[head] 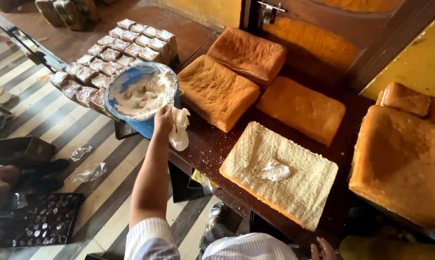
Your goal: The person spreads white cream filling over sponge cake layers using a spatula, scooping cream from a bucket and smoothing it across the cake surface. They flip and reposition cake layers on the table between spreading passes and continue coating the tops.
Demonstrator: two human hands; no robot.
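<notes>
Left hand [163, 120] reaches out over the near-left corner of the dark wooden worktop [212, 144], fingers closed around a dollop of white cream [180, 127] that hangs from the grip just beside a blue bowl [141, 94]. That bowl sits tilted at the worktop's edge, its inside smeared with more of the pale cream. Right hand [322, 250] shows only as a few fingertips at the bottom edge of the view, near the front of the worktop; whether it is spread or curled I cannot tell. Between the two hands lies a cut sponge cake slab [280, 173], pale crumb side up, with a small blob of cream [275, 170] near its middle. Behind it rest three golden uncut sponge slabs [217, 91], and further crusted ones [403, 161] stand at the right. Beyond the bowl, rows of wrapped cake pieces [109, 60] lie side by side. Down on the striped floor [58, 120] sits a dark tray [39, 221] of small moulds
</notes>
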